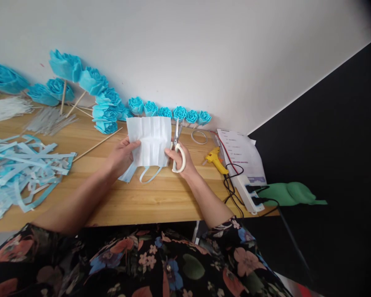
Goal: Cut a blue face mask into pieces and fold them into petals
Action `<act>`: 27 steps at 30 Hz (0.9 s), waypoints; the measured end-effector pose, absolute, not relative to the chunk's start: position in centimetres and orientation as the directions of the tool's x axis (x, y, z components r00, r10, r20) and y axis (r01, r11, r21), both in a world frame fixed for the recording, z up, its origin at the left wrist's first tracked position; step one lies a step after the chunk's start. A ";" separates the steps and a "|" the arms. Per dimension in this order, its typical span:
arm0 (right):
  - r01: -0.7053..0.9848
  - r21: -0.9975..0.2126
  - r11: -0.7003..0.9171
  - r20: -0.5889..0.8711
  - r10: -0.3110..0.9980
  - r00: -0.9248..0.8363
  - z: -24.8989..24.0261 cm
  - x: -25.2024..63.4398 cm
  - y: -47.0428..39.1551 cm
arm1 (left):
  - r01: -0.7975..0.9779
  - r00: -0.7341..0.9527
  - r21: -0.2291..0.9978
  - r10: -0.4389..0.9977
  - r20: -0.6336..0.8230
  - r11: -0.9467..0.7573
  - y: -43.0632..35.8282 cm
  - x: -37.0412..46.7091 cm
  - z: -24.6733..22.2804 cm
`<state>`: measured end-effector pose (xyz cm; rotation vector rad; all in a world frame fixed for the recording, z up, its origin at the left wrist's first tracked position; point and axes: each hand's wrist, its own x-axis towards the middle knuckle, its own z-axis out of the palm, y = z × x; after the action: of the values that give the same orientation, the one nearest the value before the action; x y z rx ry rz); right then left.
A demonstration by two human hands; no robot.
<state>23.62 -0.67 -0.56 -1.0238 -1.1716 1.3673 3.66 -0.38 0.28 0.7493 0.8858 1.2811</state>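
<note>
A pale blue-white face mask [150, 140] with fold creases hangs between my hands above the wooden table. My left hand [125, 152] pinches its left edge, thumb on the front. My right hand [185, 161] has scissors [178, 154] with cream handles, blades pointing up and slightly apart. The thumb of that hand also presses on the mask's right edge. Below the mask shows a light blue ear loop [150, 176], and a loose blue piece [128, 173] lies under its lower left corner.
Blue paper-like flowers [102, 107] on sticks line the wall. At left lies a heap of cut strips [24, 169] beside thin wires [51, 120]. To the right are a yellow glue gun [216, 160], a power strip [249, 194] with cords, printed paper [243, 152] and a ring [199, 137].
</note>
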 end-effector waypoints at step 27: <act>-0.084 -0.986 0.147 0.144 0.989 0.038 0.7 24.4 -0.3 | -0.346 0.087 0.927 0.989 -0.121 0.144 -0.6 3.6 0.7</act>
<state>24.43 -0.28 0.69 -1.0543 -1.1880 1.1184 3.62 -0.58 0.65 0.8786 0.9600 1.2141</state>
